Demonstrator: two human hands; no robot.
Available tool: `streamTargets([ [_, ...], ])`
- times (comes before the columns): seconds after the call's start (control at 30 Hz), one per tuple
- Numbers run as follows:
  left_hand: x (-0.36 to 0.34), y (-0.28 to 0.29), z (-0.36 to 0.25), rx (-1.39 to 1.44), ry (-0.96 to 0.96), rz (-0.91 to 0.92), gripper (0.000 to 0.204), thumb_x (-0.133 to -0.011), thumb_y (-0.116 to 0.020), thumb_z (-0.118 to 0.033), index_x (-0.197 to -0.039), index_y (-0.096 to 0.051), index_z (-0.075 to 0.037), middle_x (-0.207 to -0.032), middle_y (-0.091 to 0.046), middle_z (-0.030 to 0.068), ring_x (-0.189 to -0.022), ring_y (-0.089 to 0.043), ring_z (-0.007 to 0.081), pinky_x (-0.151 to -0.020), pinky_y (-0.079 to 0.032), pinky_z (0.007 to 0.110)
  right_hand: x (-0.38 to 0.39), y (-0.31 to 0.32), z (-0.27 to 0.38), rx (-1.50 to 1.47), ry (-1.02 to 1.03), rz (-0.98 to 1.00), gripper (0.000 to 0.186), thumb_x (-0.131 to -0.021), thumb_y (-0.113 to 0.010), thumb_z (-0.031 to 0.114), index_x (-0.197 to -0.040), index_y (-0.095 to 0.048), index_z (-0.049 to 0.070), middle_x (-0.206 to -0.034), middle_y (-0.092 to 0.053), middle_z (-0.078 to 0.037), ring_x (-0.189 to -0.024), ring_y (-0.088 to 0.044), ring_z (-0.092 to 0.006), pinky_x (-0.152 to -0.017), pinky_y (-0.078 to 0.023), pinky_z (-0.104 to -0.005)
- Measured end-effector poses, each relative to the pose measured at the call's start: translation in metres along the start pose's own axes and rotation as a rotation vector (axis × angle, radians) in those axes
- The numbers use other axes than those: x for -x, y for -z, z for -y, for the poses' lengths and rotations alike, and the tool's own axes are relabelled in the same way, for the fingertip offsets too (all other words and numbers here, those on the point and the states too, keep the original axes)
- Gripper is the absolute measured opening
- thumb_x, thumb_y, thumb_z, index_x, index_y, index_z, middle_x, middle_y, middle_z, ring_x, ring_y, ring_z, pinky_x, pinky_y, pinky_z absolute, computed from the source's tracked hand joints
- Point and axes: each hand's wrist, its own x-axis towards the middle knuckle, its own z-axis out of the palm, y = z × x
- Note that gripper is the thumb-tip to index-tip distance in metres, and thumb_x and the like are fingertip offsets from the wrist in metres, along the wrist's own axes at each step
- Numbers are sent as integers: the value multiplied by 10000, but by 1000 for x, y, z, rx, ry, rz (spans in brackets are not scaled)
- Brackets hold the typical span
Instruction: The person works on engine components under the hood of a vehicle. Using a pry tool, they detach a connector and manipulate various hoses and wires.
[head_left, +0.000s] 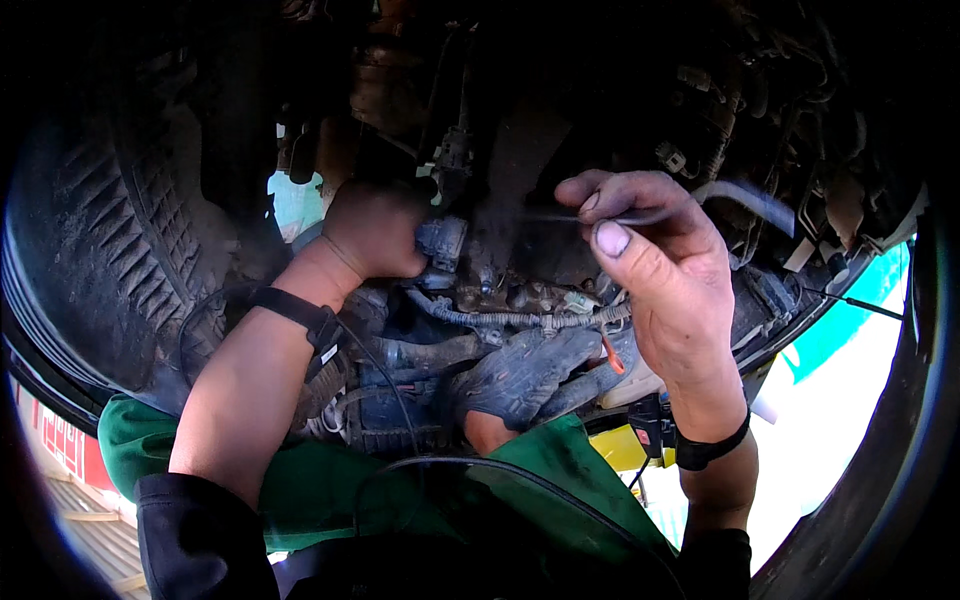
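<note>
The step in hand appears to be handling a thin strip [760, 204] inside the engine bay [110, 230], while the other arm reaches deeper among the parts. The right hand [672, 258] is raised over the bay's right half, thumb and curled fingers pinching the strip; one pale end sticks out toward the right edge, and a thin, darker length points left from the grip. The left hand [372, 230] is left of the bay's middle, just beside a grey connector [441, 244]; its fingers are lost in shadow and blur, so whether they grip anything I cannot tell. Any next move with the strip likely calls for a steady pinch and careful aim past the ribbed harness [500, 318] and its orange tab [612, 355]. The strip looks slender, gently curved and whitish-grey at its outer end, blurred enough that its exact kind is unclear.
</note>
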Motion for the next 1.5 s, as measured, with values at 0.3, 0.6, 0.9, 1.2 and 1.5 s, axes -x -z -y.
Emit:
streamTargets([
  [0.3,0,-5,3,13,-85,-139,355,-532,-723,-218,-863,-716,-90,-861,-700,125,-777,-687,328,-687,-563,428,39,16,17,674,106,233,221,-911,-735,161,-1100,-721,47,-1142,-592,-128,-987,-649,-183,-807,-551,-300],
  [0.6,0,-12,7,31,-123,-223,311,-534,-728,-210,-825,-718,-100,-786,-705,121,-699,-691,328,-644,-569,412,91,32,37,591,-439,618,666,-871,-762,278,-1442,-455,127,-1242,-668,-88,-1379,-464,-335,-1197,-242,-547],
  [0.9,0,-12,8,55,-157,-267,321,-542,-730,-210,-849,-726,-116,-787,-712,117,-688,-693,323,-635,-572,404,98,8,16,182,-737,274,273,-1013,-593,115,-1270,-533,43,-962,-683,-115,-835,-652,-162,-754,-520,-308],
  [1.2,1,-3,3,39,-74,-116,313,-561,-724,-220,-845,-722,-89,-816,-695,124,-754,-681,330,-655,-565,429,95,-35,-10,417,-658,199,252,-1022,-596,243,-1028,-606,-9,-683,-641,-96,-604,-621,-154,-554,-477,-328],
  [1.5,0,-7,5,67,-80,-117,253,-596,-732,-235,-797,-725,-83,-822,-703,130,-745,-685,333,-652,-569,428,102,-67,-30,-427,-940,31,129,-1066,-488,145,-1057,-509,19,-745,-499,-21,-599,-491,-82,-502,-410,-255],
])
